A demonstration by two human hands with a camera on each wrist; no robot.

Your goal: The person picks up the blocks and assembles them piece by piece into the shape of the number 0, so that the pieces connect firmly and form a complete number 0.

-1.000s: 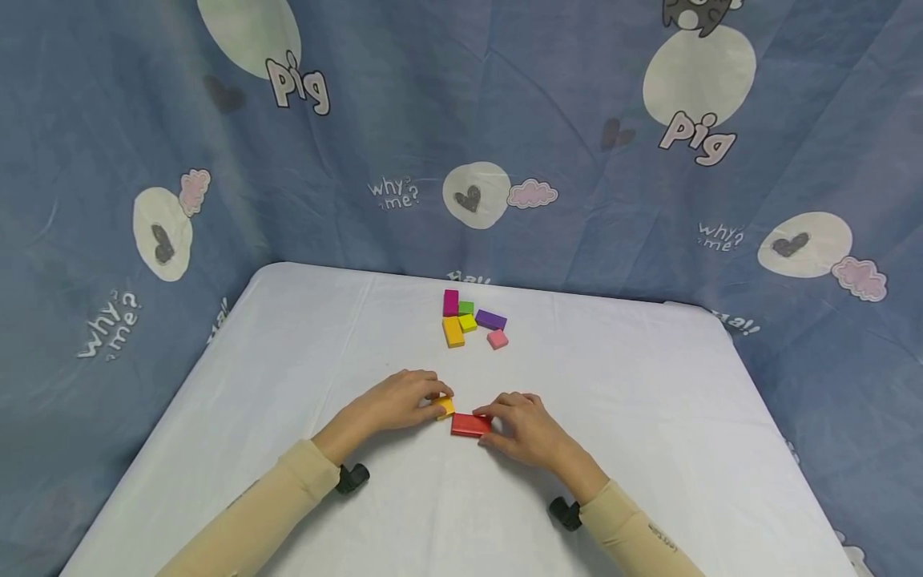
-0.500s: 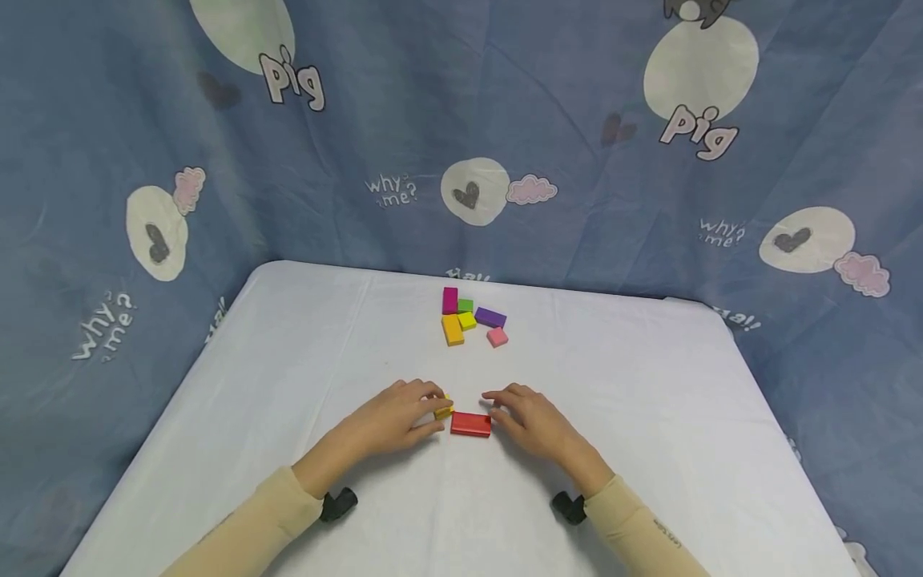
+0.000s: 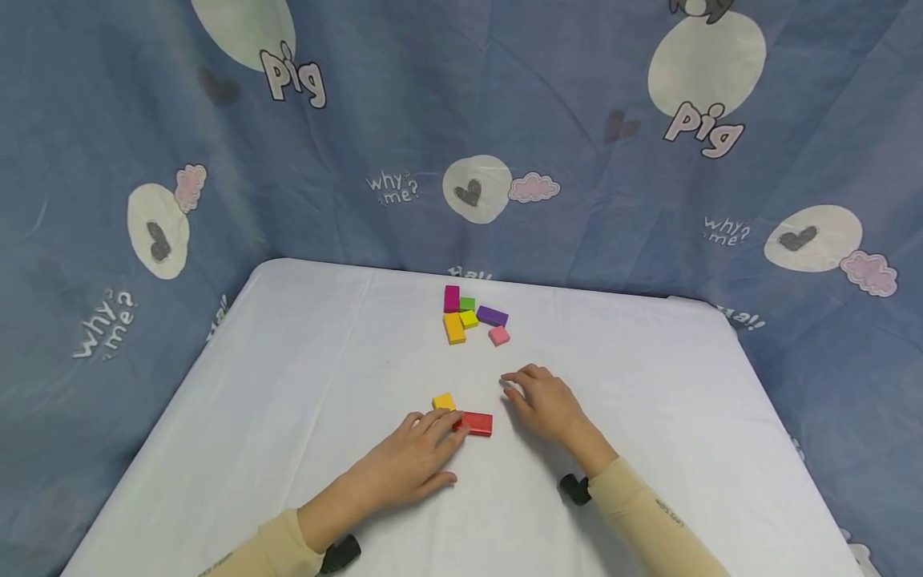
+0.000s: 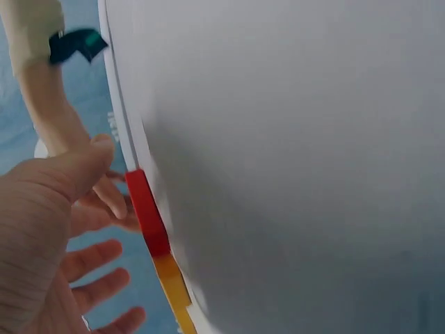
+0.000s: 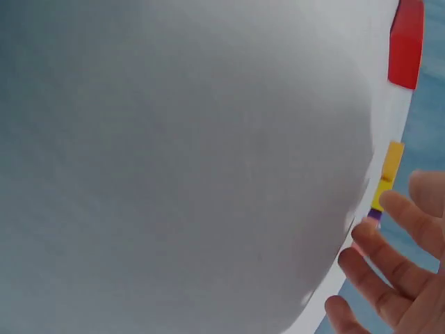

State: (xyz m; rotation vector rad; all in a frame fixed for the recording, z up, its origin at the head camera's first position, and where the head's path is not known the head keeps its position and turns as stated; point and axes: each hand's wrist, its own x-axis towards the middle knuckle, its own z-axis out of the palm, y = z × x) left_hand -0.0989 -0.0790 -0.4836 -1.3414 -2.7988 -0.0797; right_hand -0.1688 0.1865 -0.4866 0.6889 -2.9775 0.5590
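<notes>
A red block (image 3: 479, 424) lies lengthwise near the middle of the white table. Touching its far left corner in the head view is a small yellow-orange block (image 3: 443, 401). My left hand (image 3: 407, 465) has fingers extended, and their tips overlap the left end of the red block; its thumb stands apart. In the left wrist view the red block (image 4: 147, 212) lies beyond the spread fingers (image 4: 101, 292). To the right, my right hand (image 3: 551, 405) hovers with relaxed fingers, apart from both blocks and holding nothing.
Farther back sits a loose cluster: a magenta block (image 3: 451, 299), a green block (image 3: 467, 304), a yellow block (image 3: 469, 319), an orange block (image 3: 454, 328), a purple block (image 3: 493, 316) and a pink block (image 3: 499, 335). A blue printed curtain (image 3: 577, 208) hangs behind the table (image 3: 346, 336).
My left hand has released the small yellow-orange block and come nearer, over the red block's left end. The right hand has left the red block, moving away and rightward.
</notes>
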